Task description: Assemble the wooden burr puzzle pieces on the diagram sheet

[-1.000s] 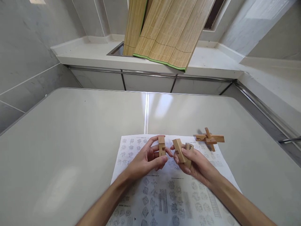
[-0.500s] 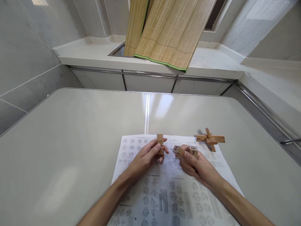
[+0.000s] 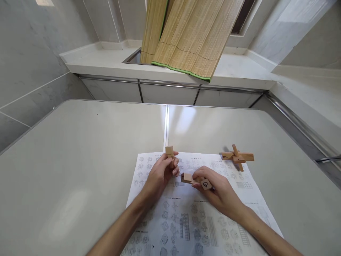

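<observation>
Two bare hands work above a printed sheet (image 3: 155,210) on a pale desk (image 3: 80,160). The left hand (image 3: 161,173) has its fingers and thumb closed around a wooden block (image 3: 169,151), whose square end stands up above the grip. The right hand (image 3: 214,184), apart from the left, is clamped on two pieces: a projecting piece (image 3: 187,178) pointing toward the left hand, and a lettered piece (image 3: 206,184) whose end looks marked with a G. The fingers hide the rest of all three. Beyond the right hand, a wooden cross (image 3: 238,157) of interlocked bars lies at the sheet's far right corner.

To handle these well, a light fingertip grip near the ends should leave any cuts and marks in view. Turning one piece at a time, low over the sheet, would help; two sharing one hand could slip or twist, so the thumb should steady both.
</observation>
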Motion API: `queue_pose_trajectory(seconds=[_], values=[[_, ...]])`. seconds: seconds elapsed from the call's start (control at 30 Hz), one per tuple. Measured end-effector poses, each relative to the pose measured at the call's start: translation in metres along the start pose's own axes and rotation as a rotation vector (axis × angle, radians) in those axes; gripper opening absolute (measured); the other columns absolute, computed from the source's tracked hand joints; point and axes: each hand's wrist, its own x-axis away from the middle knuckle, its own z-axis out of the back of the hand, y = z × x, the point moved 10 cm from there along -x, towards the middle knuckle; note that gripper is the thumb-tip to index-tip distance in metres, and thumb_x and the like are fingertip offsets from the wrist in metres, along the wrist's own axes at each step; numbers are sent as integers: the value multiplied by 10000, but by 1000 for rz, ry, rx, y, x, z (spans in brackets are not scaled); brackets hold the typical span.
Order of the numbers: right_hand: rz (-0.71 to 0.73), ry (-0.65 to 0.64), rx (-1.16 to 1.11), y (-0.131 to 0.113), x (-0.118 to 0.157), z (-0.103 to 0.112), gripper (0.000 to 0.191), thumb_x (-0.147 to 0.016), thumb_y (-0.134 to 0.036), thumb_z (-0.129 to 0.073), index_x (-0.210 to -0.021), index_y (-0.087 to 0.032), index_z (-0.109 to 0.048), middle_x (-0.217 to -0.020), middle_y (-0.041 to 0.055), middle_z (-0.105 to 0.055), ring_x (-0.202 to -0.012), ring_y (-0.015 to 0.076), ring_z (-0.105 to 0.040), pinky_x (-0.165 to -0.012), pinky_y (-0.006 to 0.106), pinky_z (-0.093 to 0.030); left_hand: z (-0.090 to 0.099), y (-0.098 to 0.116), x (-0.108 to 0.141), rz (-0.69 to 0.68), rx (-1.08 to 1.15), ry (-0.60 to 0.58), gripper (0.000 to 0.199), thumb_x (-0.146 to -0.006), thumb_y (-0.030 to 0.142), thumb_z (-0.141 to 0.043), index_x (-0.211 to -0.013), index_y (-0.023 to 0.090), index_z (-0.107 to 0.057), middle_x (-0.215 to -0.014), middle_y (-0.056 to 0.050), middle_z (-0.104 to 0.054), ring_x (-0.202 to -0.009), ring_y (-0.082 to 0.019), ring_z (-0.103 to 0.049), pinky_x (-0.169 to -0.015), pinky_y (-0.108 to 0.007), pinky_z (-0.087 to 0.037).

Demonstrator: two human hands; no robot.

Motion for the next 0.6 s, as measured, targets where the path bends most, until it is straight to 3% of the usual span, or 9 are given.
queue_pose_trajectory(seconds=[0.1, 0.2, 0.3, 0.43, 0.6], values=[[40, 56, -42, -6, -1, 6, 34, -1049, -305, -604, -1050, -273, -616, -978, 66, -661, -850, 234, -628, -744, 342, -479, -3, -2, 1, 22, -5, -20, 168, -911, 287, -620, -1036, 188, -566, -819, 38, -418, -645, -103, -403, -703, -286, -432], [11, 88, -71, -4, -1, 10, 54, -1040, -319, -623, -1016, -271, -626, -898, 50, -640, -784, 225, -598, -711, 343, -472, -7, -4, 6, 40, -137, -61, 321, -861, 248, -689, -1153, 218, -558, -902, 29, -453, -734, -113, -469, -749, -279, -427], [-15, 93, -96, -2, -1, 10, 59, -1042, -328, -619, -1021, -274, -631, -883, 39, -629, -749, 210, -571, -682, 332, -461, -14, -3, 11, 43, -259, -111, 478, -859, 309, -768, -1266, 235, -528, -971, 18, -457, -821, -123, -491, -777, -276, -415], [-25, 47, -128, -3, -1, 2, 81, -1034, -344, -633, -1073, -279, -664, -930, 56, -667, -798, 226, -615, -715, 351, -497, -25, -5, 15, 45, -290, -185, 590, -842, 419, -825, -1292, 244, -488, -973, 18, -420, -787, -117, -470, -766, -294, -420], [-91, 24, -193, -1, 0, -3, 145, -1003, -410, -679, -1028, -272, -713, -938, 64, -724, -807, 237, -657, -734, 364, -525, -30, -13, 18, 52, -407, -256, 606, -864, 451, -816, -1325, 263, -471, -1009, 5, -429, -762, -111, -474, -742, -297, -426]])
